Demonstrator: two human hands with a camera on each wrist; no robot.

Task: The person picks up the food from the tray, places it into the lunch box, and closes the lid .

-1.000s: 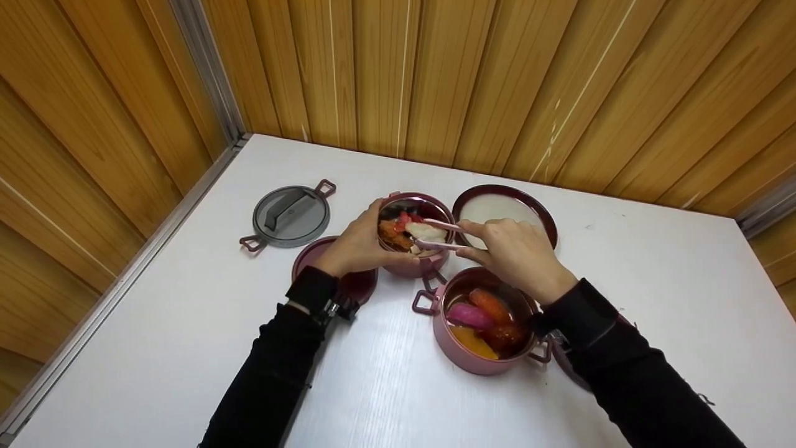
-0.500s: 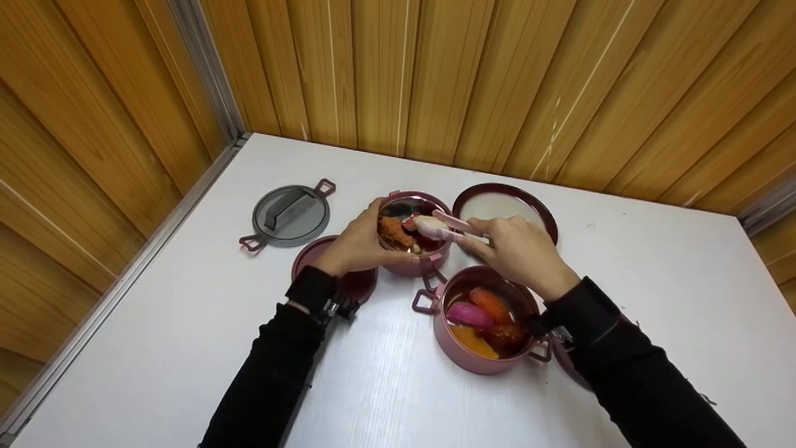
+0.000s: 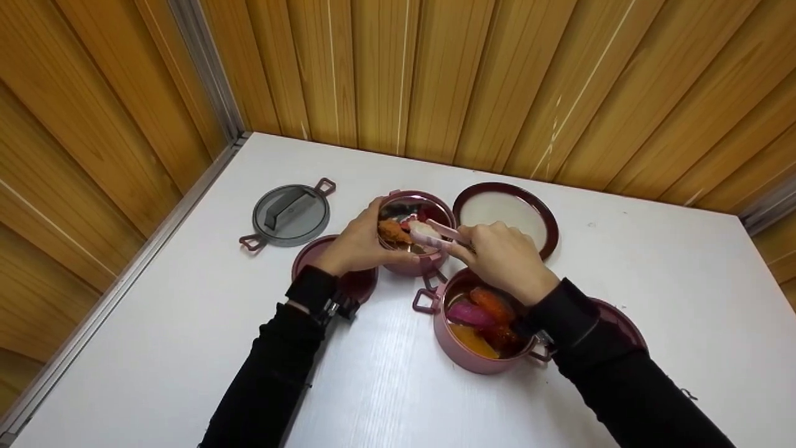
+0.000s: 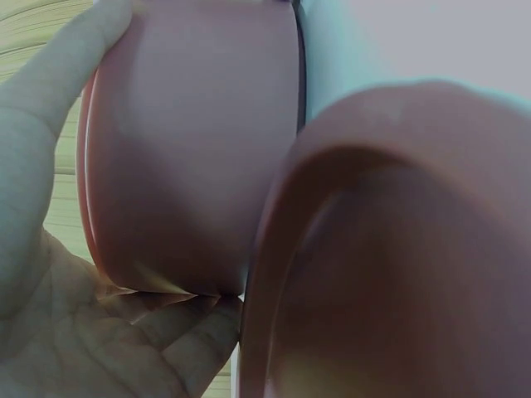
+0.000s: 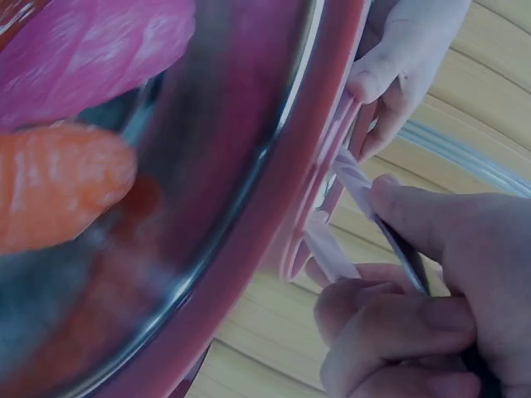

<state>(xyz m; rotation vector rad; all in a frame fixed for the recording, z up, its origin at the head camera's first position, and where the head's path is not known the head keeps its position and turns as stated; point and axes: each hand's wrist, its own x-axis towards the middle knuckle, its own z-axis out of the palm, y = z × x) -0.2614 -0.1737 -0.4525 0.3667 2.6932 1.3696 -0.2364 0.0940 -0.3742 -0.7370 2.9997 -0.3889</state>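
My left hand (image 3: pixel 357 242) grips the side of the far pink pot (image 3: pixel 407 270), thumb along its front and fingers behind. The left wrist view shows that palm (image 4: pixel 91 332) against the pot's wall (image 4: pixel 191 149). With my right hand (image 3: pixel 507 255) I hold pale pink tongs (image 3: pixel 449 231), their tips inside this pot's mouth. Between the tips is a whitish food piece (image 3: pixel 424 230). A fried-looking orange-brown piece (image 3: pixel 393 231) lies left of it, with something red behind. In the right wrist view, my fingers (image 5: pixel 394 327) curl round the tongs' arms (image 5: pixel 328 249).
Nearer me, under my right wrist, stands a second pink pot (image 3: pixel 457 351) holding magenta (image 3: pixel 471 314), orange and yellow pieces. A grey lid (image 3: pixel 292 227) lies left. A maroon bowl (image 3: pixel 364 289) sits by my left wrist, a maroon-rimmed plate (image 3: pixel 550 230) behind, another maroon round (image 3: pixel 628 326) beneath my right forearm.
The tongs first drew the whitish piece up and rightward, then came back lower and left into the far pot. My right hand shifted with them; my left hand stays in place.
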